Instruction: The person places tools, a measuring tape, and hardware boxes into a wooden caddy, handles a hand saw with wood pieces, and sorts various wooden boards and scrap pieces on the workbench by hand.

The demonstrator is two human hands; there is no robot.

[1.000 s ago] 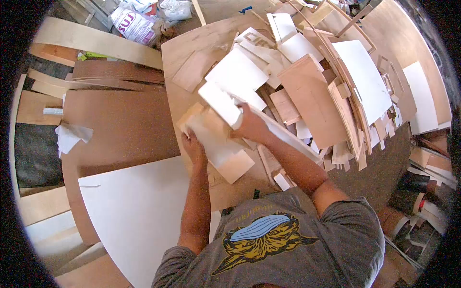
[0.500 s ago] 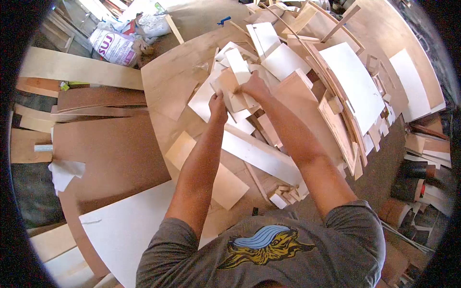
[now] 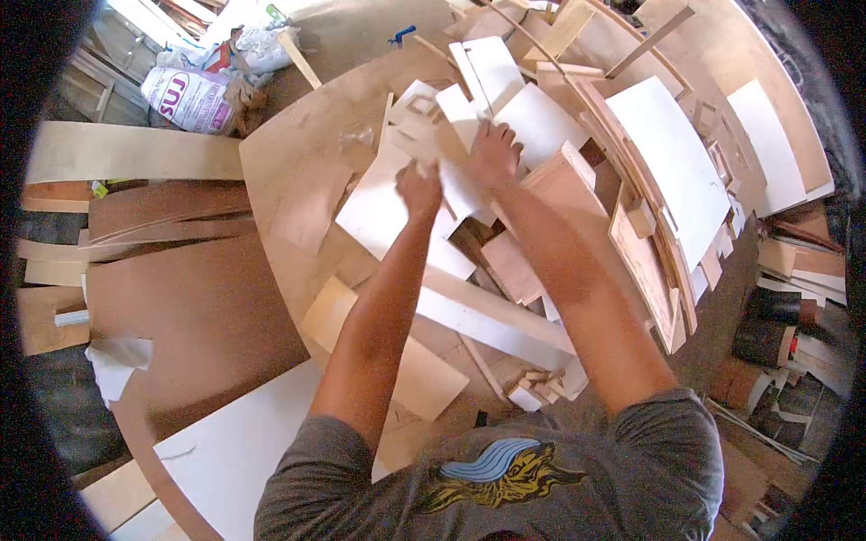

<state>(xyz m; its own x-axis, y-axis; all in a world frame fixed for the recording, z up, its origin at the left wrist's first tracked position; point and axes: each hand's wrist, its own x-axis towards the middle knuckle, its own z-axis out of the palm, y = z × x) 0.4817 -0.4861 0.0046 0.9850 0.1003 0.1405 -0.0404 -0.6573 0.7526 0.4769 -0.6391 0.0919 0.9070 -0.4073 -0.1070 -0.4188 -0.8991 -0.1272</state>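
Observation:
My left hand (image 3: 419, 187) is closed and slightly blurred, above a white board (image 3: 374, 200) in the pile of offcuts. What it grips, if anything, cannot be made out; a smeared tan piece (image 3: 454, 155) shows between my two hands. To its right, my right hand (image 3: 496, 153) has its fingers apart and a little bent, near the edge of a white panel (image 3: 538, 122). A narrow white board (image 3: 458, 115) lies just beyond the hands. Small blurred wooden pieces (image 3: 419, 115) are ahead of my left hand.
The offcuts lie on a large brown sheet (image 3: 293, 135). Long curved strips and a white panel (image 3: 667, 153) lean at the right. Brown boards (image 3: 194, 298) are stacked at the left, with a printed white sack (image 3: 188, 99) behind. Small blocks (image 3: 541, 388) sit close to my body.
My hands have moved apart from the tan piece they both touched. My right hand has shifted slightly right, and its fingers have spread. The view has shifted a little.

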